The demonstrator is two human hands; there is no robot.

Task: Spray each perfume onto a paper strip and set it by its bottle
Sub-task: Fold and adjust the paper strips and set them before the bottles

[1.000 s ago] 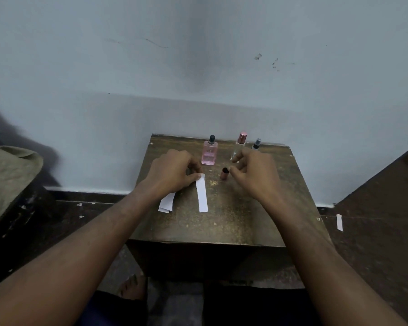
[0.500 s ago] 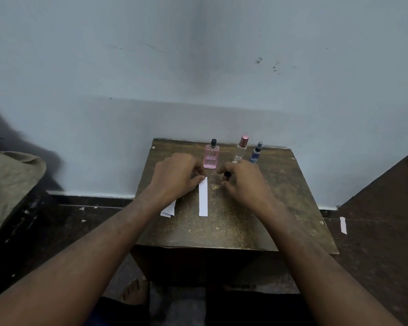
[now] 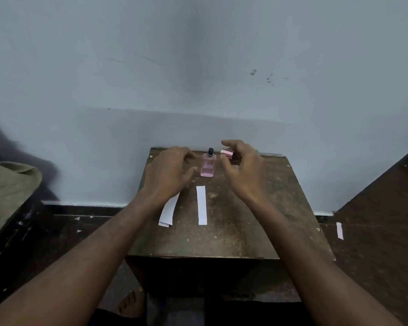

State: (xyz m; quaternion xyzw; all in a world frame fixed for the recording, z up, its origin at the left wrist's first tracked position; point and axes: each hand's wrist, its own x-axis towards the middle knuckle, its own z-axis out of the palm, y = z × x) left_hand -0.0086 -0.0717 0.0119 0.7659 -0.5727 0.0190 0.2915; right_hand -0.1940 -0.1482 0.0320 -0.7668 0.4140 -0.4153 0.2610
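Note:
A pink square perfume bottle (image 3: pixel 207 166) with a black sprayer stands near the back edge of the small brown table (image 3: pixel 233 227). A white paper strip (image 3: pixel 201 204) lies lengthwise just in front of it. My right hand (image 3: pixel 242 171) grips a slim bottle with a rose-gold cap (image 3: pixel 227 153), tilted sideways, to the right of the pink bottle. My left hand (image 3: pixel 170 172) hovers left of the pink bottle with relaxed fingers, holding nothing. More white strips (image 3: pixel 169 209) lie stacked under my left wrist. The third bottle is hidden behind my right hand.
The table stands against a pale blue wall. Dark floor surrounds it, with a loose paper strip (image 3: pixel 339 230) on the right. A drab cloth-covered object (image 3: pixel 7 191) sits at the left. A bare foot (image 3: pixel 131 304) shows below the table's front edge.
My right hand has picked up the rose-gold capped bottle and tilted it sideways. My left hand has let go of the strip and lifted toward the pink bottle.

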